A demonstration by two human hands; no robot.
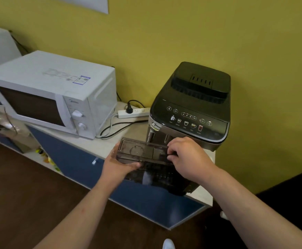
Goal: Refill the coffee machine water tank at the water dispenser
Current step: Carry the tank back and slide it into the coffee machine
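Note:
A black coffee machine (193,108) stands on a pale countertop against the yellow wall. In front of it I hold the smoky transparent water tank (143,150), seen from its top, lifted above the counter's front edge. My left hand (118,163) grips the tank's left end from below. My right hand (187,155) pinches the tank's right end with the fingers curled over its rim. The machine's lower front is partly hidden behind the tank and my hands. No water dispenser is in view.
A white microwave (51,94) sits left of the coffee machine. A white power strip (134,112) with a black plug and cables lies between them. The blue cabinet front (96,169) runs below the countertop (100,142). Dark wood floor is at lower left.

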